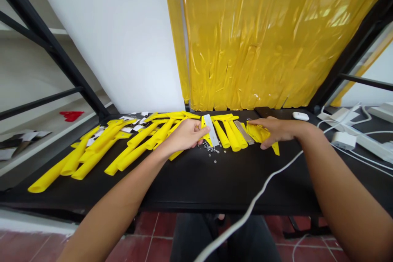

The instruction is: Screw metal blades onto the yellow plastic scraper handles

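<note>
While the left hand (188, 133) pinches a yellow piece (209, 137) between thumb and fingers, its metal plate (211, 129) juts rightward beyond the thumb tip, near loose hardware (210, 147) (tiny screws and nuts) on the black tabletop (227, 184). The right hand's (273, 129) fingers curve over other yellow parts (257, 133); whether they grip, I cannot tell.

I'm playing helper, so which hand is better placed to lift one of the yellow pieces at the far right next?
Probably the right hand: its fingers are at those yellow pieces. The left hand is farther away and busy holding a yellow part with a pale plate.
</note>
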`<state>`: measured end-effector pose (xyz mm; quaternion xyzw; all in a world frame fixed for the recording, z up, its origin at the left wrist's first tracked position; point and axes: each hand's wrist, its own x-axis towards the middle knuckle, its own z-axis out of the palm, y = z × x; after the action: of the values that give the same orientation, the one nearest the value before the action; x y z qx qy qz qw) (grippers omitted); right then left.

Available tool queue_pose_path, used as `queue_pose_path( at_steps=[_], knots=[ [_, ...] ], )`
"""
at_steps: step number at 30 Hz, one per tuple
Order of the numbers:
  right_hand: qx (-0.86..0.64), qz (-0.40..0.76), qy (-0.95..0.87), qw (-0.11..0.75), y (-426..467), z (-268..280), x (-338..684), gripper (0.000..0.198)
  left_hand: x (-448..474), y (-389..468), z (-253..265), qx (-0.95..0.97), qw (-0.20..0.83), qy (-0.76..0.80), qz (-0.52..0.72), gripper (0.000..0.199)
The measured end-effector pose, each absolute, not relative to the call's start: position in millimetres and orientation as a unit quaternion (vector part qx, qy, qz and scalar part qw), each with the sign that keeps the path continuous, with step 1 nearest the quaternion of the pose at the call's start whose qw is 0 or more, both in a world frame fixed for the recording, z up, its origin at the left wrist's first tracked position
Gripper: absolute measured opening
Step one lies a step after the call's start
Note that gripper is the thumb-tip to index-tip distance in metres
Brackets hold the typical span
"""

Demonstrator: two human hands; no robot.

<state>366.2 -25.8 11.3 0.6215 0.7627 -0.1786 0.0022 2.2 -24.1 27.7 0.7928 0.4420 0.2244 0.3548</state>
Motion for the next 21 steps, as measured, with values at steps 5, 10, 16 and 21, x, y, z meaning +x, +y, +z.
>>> queue_pose_path(
  at_steps=[5,10,16,21],
  knots=[
    [0.634,-0.175,0.753,0.029,-24,7,357,0.121,2,-23,28,0.793,0.359,0.44,0.22,0.037],
    [0.622,-0.182,0.761,0.03,-26,8,365,0.123,3,-25,29,0.794,0.361,0.442,0.209,0.038],
    [0.627,-0.172,0.76,0.023,-22,2,373,0.121,3,-24,30,0.802,0.353,0.438,0.2,0.038],
    [0.597,-0.158,0.783,-0.079,-28,19,358,0.116,4,-25,28,0.805,0.355,0.434,0.193,0.039]
  ],
)
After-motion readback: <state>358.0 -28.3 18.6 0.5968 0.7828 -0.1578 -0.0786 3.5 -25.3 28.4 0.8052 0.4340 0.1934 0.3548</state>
